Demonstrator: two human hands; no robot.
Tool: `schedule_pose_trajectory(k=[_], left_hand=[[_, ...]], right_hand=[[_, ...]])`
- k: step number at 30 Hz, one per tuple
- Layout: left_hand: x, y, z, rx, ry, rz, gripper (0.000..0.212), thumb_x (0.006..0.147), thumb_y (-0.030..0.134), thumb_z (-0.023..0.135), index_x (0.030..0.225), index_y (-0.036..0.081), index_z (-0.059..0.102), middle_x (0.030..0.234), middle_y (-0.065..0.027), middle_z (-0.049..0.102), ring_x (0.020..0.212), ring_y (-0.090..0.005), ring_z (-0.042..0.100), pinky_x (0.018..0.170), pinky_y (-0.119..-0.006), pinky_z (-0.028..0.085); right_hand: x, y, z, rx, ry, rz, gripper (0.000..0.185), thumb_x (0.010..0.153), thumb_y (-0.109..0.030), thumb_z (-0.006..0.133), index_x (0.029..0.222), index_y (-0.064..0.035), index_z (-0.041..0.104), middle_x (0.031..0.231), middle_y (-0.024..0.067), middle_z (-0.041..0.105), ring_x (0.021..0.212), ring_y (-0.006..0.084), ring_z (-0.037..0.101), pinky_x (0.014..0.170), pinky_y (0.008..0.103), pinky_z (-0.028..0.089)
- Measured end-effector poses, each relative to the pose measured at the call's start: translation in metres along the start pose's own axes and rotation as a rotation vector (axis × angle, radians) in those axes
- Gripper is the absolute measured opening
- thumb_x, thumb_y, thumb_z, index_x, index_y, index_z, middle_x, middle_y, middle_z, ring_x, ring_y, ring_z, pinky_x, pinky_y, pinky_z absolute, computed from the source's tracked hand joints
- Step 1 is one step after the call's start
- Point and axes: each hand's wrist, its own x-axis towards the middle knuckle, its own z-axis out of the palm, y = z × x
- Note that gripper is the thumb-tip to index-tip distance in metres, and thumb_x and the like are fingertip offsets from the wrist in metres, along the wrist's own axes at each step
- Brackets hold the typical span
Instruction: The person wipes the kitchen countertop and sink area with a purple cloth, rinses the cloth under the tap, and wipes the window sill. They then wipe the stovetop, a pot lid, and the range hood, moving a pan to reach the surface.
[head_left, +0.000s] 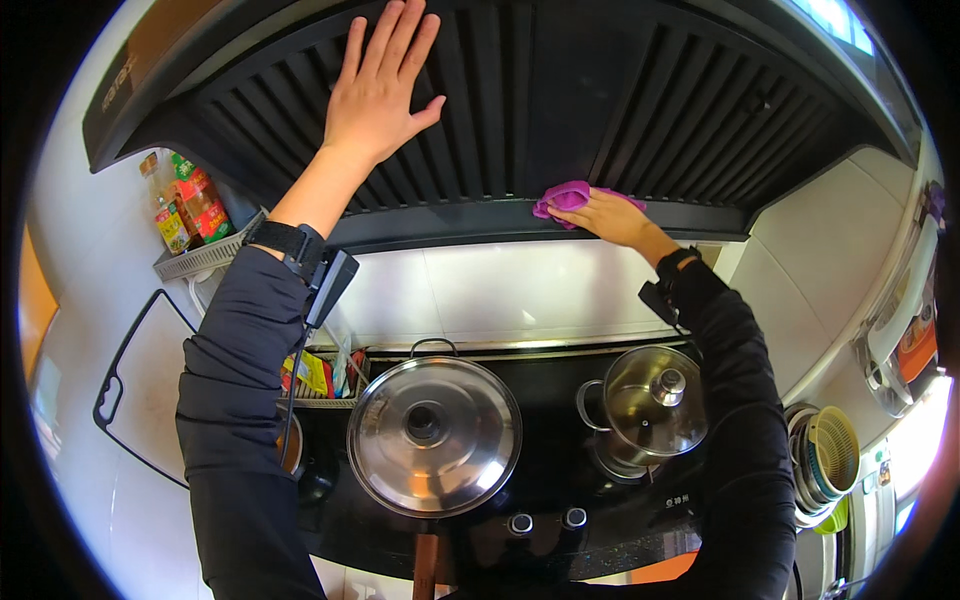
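Note:
Overhead spans a black range hood (574, 97) with slatted panels on both sides of a smooth middle strip. My left hand (379, 94) lies flat against the left slatted panel, fingers spread, holding nothing. Lower and to the right, my right hand (604, 214) presses a bunched purple cloth (566, 197) onto the hood's rear lower edge, just right of its middle. Part of the cloth is hidden under the fingers.
Below stands a black cooktop (555, 450) with a lidded wok (465, 465) and a glass-lidded pot (645, 405). Bottles (199, 199) sit on a wall rack (199, 259) at left, above a cutting board (150, 390). Stacked baskets (832, 454) are at right.

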Motion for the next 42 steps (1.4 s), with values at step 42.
schedule_pose_trajectory(k=[42], left_hand=[[-0.330, 0.015, -0.016, -0.425, -0.844, -0.713, 0.049, 0.078, 0.013, 0.055, 0.123, -0.005, 0.045, 0.140, -0.0240, 0.027, 0.133, -0.0336, 0.024, 0.110, -0.039, 0.020]], right_hand=[[0.349, -0.191, 0.042, 0.355, 0.285, -0.058, 0.048, 0.081, -0.008, 0.049, 0.129, -0.0097, 0.044, 0.132, 0.0075, 0.047, 0.114, 0.0245, 0.048, 0.100, 0.0375, 0.032]])
